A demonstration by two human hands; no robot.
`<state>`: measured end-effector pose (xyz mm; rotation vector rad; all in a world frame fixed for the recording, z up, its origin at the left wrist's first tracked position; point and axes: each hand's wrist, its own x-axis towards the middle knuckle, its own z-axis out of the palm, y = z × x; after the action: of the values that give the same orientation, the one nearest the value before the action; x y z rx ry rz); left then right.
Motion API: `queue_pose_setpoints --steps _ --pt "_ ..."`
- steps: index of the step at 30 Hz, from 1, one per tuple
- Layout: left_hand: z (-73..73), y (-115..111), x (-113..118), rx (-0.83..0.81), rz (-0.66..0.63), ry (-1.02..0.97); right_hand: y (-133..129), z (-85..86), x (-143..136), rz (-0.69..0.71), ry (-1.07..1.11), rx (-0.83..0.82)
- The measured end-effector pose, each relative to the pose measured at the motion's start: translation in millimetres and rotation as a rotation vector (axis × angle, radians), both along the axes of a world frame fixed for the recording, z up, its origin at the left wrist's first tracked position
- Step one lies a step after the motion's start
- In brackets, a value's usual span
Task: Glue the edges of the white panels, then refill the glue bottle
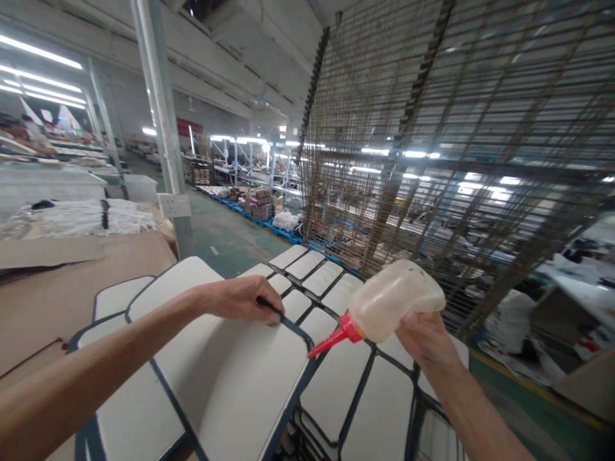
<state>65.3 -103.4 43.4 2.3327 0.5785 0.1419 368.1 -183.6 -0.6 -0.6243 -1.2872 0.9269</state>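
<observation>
Holds a squeeze bottle (pixel 396 298) in the right hand (pixel 426 334), with the base raised and the red nozzle (pixel 331 339) slanting down toward the dark-edged corner of a white panel (pixel 250 368); cannot tell touching from just short of it. Has the right fingers wrapped under the rounded, cloudy plastic body. Cannot make out the contents through the walls, nor read the dark marks near the base. Pinches the panel's edge between the fingers of the left hand (pixel 247 299), to the left of the bottle. Looks down on more white panels (pixel 382 397) below the bottle, laid in rows, smooth and matt, with rounded corners and dark borders. Faces a tall rack (pixel 451 125) of thin metal wires behind the bottle. Has, well to the left of the bottle, a brown surface (pixel 48 307) with a bundle of white strips (pixel 72 219) near a whitish plastic bin (pixel 50 187); cannot see into the bin. Sees a red banner (pixel 191 130) far behind the bottle, to its left, with any writing too small to read.
</observation>
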Motion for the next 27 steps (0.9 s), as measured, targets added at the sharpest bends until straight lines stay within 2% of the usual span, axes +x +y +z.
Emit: queue_pose_setpoints --steps 8,14,22,27 --pt "1.1 3 -8 0.122 0.077 -0.035 -2 -3.2 -8 -0.198 0.075 0.066" --pt "-1.7 4 -11 0.135 0.113 0.006 -3 -9.9 -9 -0.191 0.083 0.082" --pt "-4.9 6 -16 0.04 0.162 -0.015 -7 -4.7 -23 -0.232 0.093 0.076" --pt "-8.8 9 -19 -0.011 0.19 -0.023 -6 -11.3 -21 -0.196 0.084 0.059"
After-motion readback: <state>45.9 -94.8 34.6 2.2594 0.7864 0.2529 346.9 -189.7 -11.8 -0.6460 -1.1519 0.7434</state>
